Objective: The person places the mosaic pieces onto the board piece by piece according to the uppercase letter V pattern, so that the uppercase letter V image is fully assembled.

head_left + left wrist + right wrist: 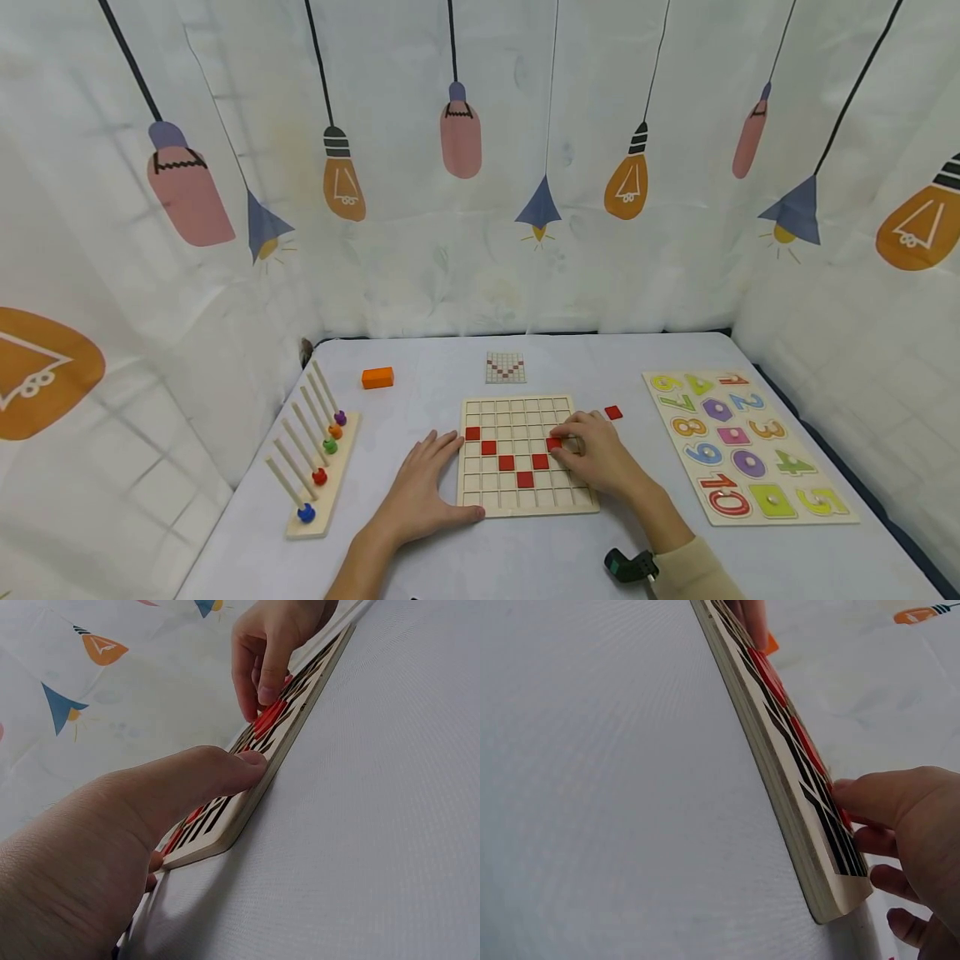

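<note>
A wooden grid board lies on the white table, with several red square tiles set in its cells in a slanting, V-like row. My left hand rests at the board's left side, fingers extended along the edge and thumb on the near-left corner; the left wrist view shows that thumb on the frame. On the board's right part, my right hand pinches a red tile between thumb and forefinger, down at a cell. Its underside is hidden. One loose red tile lies beyond the right hand.
A small pattern card lies behind the board. To the left stand an orange block and a peg rack with coloured beads. A number puzzle board lies on the right. Near my right sleeve is a black device.
</note>
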`<state>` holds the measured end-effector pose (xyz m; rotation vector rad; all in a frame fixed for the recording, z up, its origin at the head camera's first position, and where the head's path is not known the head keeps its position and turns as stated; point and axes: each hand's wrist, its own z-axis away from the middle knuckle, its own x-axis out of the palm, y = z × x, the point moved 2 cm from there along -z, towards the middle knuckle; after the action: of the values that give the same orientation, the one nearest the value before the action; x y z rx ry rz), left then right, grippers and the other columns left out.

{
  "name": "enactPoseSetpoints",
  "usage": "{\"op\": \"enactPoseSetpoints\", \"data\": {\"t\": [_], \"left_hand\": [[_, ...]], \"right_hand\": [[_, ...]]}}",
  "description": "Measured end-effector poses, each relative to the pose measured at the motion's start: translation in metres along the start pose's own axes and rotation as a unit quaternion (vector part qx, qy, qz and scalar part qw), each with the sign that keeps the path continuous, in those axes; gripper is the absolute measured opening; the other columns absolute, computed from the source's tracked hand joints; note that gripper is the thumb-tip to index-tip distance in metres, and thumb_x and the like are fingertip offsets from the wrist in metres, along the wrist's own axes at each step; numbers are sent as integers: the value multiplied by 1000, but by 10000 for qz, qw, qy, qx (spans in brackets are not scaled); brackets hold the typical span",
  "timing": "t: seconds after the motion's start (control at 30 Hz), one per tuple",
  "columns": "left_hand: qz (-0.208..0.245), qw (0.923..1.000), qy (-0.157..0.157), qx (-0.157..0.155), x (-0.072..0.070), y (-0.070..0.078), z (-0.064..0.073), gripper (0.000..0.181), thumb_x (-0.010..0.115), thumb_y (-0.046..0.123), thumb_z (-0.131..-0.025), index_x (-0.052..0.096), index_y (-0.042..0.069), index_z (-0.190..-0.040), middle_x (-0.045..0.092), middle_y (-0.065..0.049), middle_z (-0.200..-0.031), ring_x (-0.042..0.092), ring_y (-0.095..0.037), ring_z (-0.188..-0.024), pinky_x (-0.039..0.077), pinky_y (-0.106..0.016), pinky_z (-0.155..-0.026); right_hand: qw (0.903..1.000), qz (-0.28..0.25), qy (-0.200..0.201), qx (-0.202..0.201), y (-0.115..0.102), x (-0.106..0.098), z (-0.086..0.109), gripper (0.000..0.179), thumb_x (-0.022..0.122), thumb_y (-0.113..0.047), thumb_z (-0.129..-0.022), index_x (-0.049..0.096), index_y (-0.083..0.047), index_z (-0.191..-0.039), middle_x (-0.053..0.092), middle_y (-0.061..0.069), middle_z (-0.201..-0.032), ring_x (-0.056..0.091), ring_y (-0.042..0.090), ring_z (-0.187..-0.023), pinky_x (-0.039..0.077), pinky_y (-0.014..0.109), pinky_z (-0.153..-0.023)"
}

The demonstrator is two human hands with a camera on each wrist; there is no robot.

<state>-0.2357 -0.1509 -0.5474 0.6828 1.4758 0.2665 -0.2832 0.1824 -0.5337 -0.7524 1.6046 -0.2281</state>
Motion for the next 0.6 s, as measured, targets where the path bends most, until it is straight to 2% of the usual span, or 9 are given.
{"op": "enactPoseSetpoints", "data": {"t": [0.4,0.6], "left_hand": [[36,10000,-9,-36,0,0,0,123,87,85,-68,48,27,-169,44,4,-178,22,-32,-174,19,-64,-141],[80,10000,-20,-51,-1,1,1,123,88,84,-68,49,26,-169,44,3,-178,22,-32,-174,18,-64,-142]], "right_hand": [[9999,-26,106,-5,9,-14,-2,29,85,-29,-99,82,-25,-127,74,-9,-124,59,17,-120,55,50,-106],[9996,102,239,-71,15,-24,-3,34,87,-28,-97,81,-18,-130,76,-4,-122,61,21,-119,50,53,-106]]}}
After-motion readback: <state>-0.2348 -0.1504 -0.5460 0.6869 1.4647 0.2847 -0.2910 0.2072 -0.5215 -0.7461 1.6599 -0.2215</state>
